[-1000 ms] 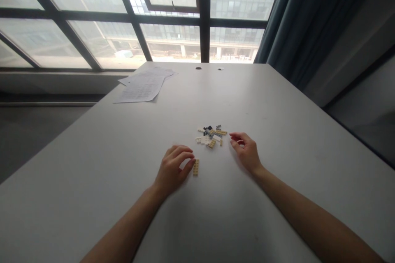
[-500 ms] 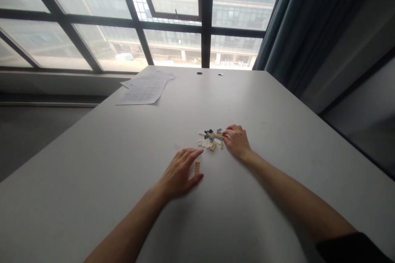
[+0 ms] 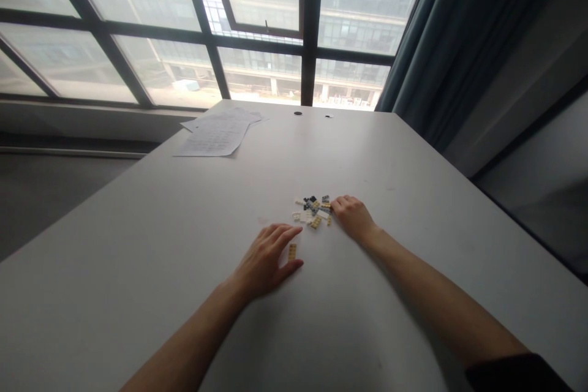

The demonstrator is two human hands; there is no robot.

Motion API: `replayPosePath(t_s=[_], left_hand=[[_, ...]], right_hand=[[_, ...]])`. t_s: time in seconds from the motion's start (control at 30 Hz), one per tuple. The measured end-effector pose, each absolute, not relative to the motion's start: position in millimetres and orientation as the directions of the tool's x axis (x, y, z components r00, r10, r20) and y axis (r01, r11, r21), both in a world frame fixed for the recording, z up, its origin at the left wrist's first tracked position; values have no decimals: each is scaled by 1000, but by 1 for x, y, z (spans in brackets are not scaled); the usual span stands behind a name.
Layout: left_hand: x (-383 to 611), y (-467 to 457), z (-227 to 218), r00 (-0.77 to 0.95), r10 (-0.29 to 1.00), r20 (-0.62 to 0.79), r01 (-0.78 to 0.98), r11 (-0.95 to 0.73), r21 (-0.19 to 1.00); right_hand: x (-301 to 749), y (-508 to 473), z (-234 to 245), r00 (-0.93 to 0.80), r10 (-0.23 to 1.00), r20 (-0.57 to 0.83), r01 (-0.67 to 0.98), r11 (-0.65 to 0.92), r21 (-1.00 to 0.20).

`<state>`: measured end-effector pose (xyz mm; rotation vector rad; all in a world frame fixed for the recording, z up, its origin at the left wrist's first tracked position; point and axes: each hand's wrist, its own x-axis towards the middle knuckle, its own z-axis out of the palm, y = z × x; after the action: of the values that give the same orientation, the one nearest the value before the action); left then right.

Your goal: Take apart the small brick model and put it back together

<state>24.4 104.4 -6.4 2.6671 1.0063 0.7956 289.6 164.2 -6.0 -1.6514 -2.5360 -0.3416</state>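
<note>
A small pile of toy bricks, tan, white, grey and dark, lies near the middle of the white table. My right hand rests at the pile's right edge, its fingers curled and pinched on a piece too small to name. My left hand lies flat on the table with its fingers stretched out. A single tan studded brick sits between that hand's thumb and forefinger, and I cannot tell whether they touch it.
Sheets of printed paper lie at the table's far left corner. Two small round holes mark the far edge. Large windows stand behind the table and a dark curtain hangs at the right.
My right hand moved left onto the brick pile and closed its fingers there. My left hand uncurled and spread flat beside the single tan brick.
</note>
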Motion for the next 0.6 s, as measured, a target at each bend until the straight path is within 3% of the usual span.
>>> replayPosePath(t_s=[0.33, 0.6], left_hand=[[27, 105, -3, 615, 652, 443, 555, -757, 344], [27, 106, -5, 604, 638, 478, 561, -766, 313]], right_hand=[[286, 163, -2, -427, 889, 165, 903, 408, 135], [283, 158, -2, -277, 919, 281, 953, 300, -41]])
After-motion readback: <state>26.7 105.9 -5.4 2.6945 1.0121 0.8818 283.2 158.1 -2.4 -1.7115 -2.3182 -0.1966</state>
